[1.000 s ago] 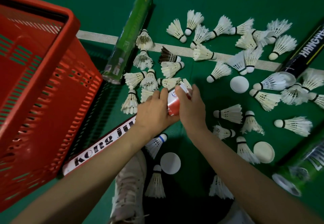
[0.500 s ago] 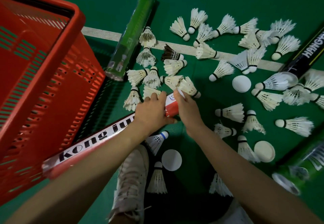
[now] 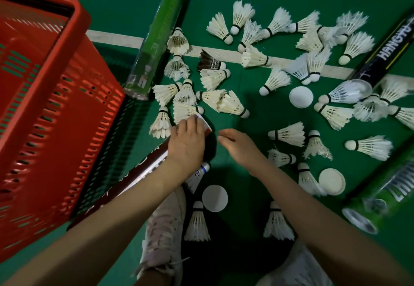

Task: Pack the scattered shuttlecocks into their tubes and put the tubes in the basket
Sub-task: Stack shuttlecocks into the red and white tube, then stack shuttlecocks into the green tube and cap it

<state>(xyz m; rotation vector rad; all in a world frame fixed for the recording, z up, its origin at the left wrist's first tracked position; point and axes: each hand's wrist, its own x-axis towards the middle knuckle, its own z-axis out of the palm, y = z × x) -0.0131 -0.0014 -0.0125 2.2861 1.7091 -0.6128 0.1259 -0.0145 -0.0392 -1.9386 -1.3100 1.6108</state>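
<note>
My left hand (image 3: 187, 143) grips the top end of a red and white tube (image 3: 143, 171) that slants down to the left, its lower end by the red basket (image 3: 51, 97). My right hand (image 3: 237, 145) hovers just right of the tube, off it, fingers loosely curled and holding nothing. Several white shuttlecocks lie scattered on the green floor; a cluster (image 3: 186, 99) sits just beyond my left hand, and one dark-feathered shuttlecock (image 3: 209, 62) lies among them.
A green tube (image 3: 156, 37) lies beside the basket. A black tube (image 3: 389, 50) lies at the upper right and an open green tube (image 3: 380, 198) at the lower right. White round caps (image 3: 301, 97) (image 3: 215, 198) (image 3: 332, 181) lie loose. My shoe (image 3: 163, 229) is below.
My right hand has let go of the tube's top and pulled back to the right. My left hand keeps hold, and the tube has swung towards the basket.
</note>
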